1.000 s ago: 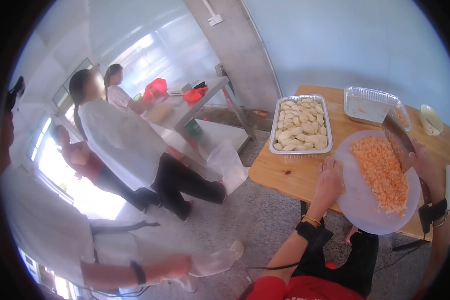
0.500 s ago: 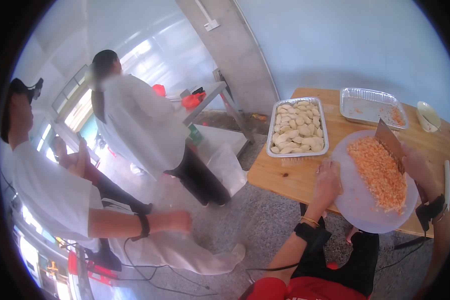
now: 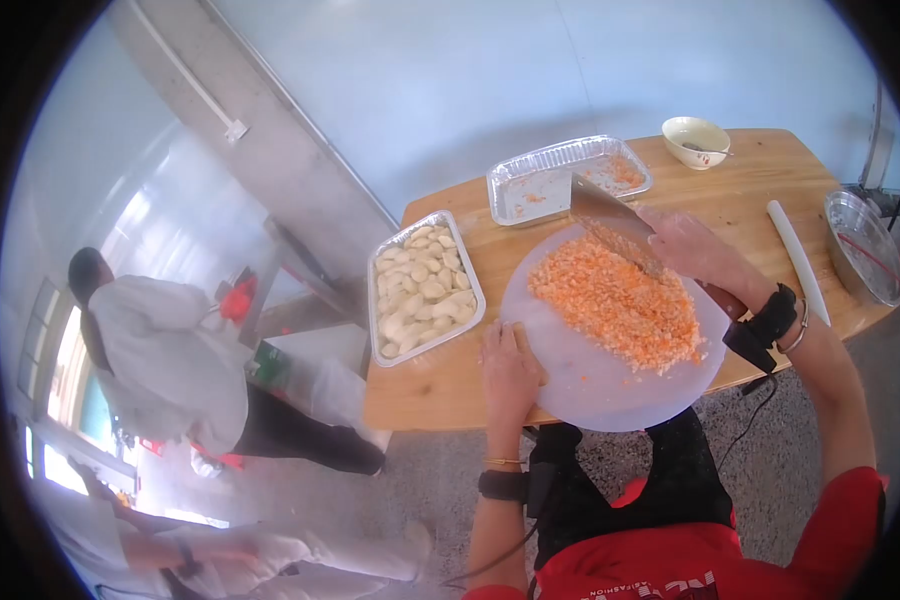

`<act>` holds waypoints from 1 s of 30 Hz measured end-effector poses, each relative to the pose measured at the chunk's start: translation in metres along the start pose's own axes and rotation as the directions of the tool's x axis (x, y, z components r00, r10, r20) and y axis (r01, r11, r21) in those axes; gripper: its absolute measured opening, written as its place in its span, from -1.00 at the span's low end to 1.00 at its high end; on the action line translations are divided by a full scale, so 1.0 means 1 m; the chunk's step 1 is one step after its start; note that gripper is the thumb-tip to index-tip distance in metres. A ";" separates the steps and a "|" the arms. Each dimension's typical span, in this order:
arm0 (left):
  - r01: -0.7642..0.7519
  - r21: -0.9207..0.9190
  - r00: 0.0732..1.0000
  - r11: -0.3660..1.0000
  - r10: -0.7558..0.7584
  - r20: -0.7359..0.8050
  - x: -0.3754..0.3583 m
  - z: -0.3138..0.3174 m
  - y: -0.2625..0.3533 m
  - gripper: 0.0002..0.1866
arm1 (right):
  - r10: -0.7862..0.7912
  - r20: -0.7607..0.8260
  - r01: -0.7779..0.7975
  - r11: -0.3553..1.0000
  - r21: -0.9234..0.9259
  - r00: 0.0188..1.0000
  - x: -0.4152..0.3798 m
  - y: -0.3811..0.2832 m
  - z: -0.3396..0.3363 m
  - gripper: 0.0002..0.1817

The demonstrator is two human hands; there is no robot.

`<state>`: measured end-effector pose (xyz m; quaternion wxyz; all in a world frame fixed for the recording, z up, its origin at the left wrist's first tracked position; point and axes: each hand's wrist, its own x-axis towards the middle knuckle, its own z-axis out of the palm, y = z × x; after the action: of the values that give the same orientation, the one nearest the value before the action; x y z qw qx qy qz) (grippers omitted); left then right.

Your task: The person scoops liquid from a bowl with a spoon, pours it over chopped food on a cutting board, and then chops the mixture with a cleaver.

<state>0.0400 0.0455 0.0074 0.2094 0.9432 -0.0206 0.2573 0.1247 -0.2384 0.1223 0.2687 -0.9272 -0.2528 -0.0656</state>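
My right hand grips a cleaver, its broad blade tilted over the far side of a heap of finely chopped orange-and-white filling. That heap lies on a round, whitish cutting board at the table's front edge. At the board's left side, my left hand is closed on a flat light-brown piece; its fingertips are partly hidden. Left of the board stands a foil tray of dumplings.
On the wooden table are a foil tray with orange scraps, a bowl with a spoon, a white rod and a metal basin. A person in a light top stands at left; another person's legs show below.
My view has swung right, bringing the basin into sight. The cleaver has moved from the heap's right part to its far side, its blade now more slanted. My left hand stays at the board's edge.
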 end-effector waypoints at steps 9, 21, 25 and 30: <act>0.027 0.044 1.000 0.999 -0.026 -0.013 -0.004 0.006 -0.004 -0.51 | -0.038 -0.040 0.044 0.987 0.154 0.998 0.005 -0.014 0.000 -0.56; 0.026 0.030 0.998 0.999 -0.024 -0.057 -0.003 0.009 -0.003 -0.55 | 0.107 0.044 -0.088 0.943 -0.321 0.993 0.013 0.020 0.025 -0.59; 0.037 0.001 0.999 0.999 -0.037 -0.031 -0.003 0.007 -0.002 -0.57 | -0.034 0.030 0.040 0.977 -0.211 0.999 0.010 0.060 0.037 -0.54; 0.025 -0.012 0.995 1.000 -0.026 -0.098 -0.003 0.016 -0.004 -0.57 | -0.069 -0.140 0.047 0.987 -0.153 0.988 0.002 0.027 0.024 -0.52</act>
<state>0.0459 0.0428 -0.0080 0.2184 0.9284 0.0002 0.3005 0.1398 -0.2440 0.0904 0.2140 -0.9296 -0.2540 -0.1596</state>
